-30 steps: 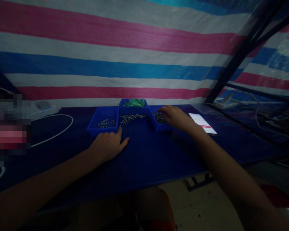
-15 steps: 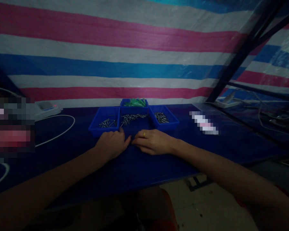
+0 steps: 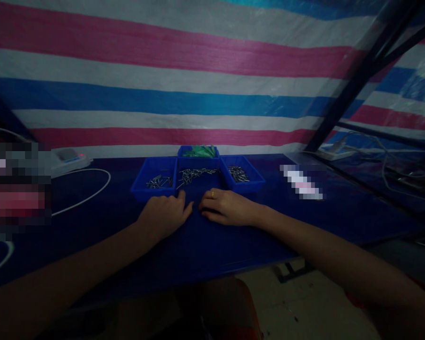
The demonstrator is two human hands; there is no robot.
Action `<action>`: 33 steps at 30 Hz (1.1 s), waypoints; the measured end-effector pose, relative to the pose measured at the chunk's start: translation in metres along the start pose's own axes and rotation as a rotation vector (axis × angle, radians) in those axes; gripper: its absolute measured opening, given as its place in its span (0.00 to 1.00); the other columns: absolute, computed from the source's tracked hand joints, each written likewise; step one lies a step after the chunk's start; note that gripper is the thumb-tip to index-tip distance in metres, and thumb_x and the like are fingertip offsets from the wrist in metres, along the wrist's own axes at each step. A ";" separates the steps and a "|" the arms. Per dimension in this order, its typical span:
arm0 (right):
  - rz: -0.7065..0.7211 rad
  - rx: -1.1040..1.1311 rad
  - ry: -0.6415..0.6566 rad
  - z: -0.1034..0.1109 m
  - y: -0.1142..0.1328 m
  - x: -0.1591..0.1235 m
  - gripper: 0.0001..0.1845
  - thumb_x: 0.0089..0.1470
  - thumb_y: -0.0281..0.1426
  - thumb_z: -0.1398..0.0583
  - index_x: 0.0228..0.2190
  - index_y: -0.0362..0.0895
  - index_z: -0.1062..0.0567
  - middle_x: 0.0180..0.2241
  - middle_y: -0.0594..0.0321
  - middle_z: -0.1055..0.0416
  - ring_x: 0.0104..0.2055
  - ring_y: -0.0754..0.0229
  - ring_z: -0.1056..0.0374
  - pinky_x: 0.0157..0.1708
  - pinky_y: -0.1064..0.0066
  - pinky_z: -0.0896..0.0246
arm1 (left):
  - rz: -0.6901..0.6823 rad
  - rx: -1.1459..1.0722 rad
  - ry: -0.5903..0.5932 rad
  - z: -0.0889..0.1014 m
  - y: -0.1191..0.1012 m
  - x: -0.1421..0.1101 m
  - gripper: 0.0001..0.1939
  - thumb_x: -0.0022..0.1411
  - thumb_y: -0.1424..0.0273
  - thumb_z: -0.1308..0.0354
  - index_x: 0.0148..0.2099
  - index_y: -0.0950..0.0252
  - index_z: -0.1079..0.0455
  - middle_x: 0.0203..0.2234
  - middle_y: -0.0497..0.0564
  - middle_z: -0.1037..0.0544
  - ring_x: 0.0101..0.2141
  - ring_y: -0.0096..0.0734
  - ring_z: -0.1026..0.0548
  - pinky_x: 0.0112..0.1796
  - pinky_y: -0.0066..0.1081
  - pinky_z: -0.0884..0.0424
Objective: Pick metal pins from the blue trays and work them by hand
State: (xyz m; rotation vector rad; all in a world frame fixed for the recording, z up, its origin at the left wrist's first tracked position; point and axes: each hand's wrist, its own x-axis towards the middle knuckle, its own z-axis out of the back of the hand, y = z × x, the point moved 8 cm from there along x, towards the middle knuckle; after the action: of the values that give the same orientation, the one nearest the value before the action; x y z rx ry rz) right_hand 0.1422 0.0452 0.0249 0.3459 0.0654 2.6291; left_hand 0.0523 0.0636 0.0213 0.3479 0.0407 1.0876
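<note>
My left hand (image 3: pixel 165 214) rests on the blue table (image 3: pixel 198 255) just in front of the left blue bin (image 3: pixel 138 189). Its thumb and forefinger are spread, and nothing shows between them. A short gap to the right, my right hand (image 3: pixel 228 207), with a ring on one finger, lies palm down. Its fingers are loosely bent and the thumb is apart; no object is visible in it. Beyond both hands is a loose pile of thin metal screws (image 3: pixel 196 174). More screws (image 3: pixel 159 182) lie in the left bin, and others (image 3: pixel 238 174) fill part of the right bin (image 3: pixel 257 182).
Behind the pile stands a third blue bin (image 3: pixel 198 160) holding green plastic bags (image 3: pixel 202 151). At left are a white scale-like device (image 3: pixel 69 160) and a looping white cable (image 3: pixel 106 177). A dark metal frame (image 3: pixel 347 108) rises at right before the striped sheet (image 3: pixel 163 99).
My right hand has drawn slightly right and away from the left, widening the gap between them. My left forefinger has moved back a little from the screws.
</note>
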 end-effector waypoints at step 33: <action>-0.026 0.035 0.011 0.001 -0.001 -0.001 0.09 0.56 0.28 0.48 0.38 0.40 0.30 0.35 0.57 0.34 0.38 0.61 0.38 0.41 0.68 0.41 | 0.105 -0.054 0.100 -0.008 0.008 0.006 0.33 0.62 0.54 0.67 0.51 0.76 0.36 0.25 0.62 0.23 0.30 0.47 0.24 0.28 0.37 0.33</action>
State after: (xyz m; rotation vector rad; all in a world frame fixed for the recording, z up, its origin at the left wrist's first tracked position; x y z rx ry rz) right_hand 0.1442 0.0459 0.0255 0.3399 0.1193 2.6070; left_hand 0.0461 0.0740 0.0170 0.2489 0.0829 1.2073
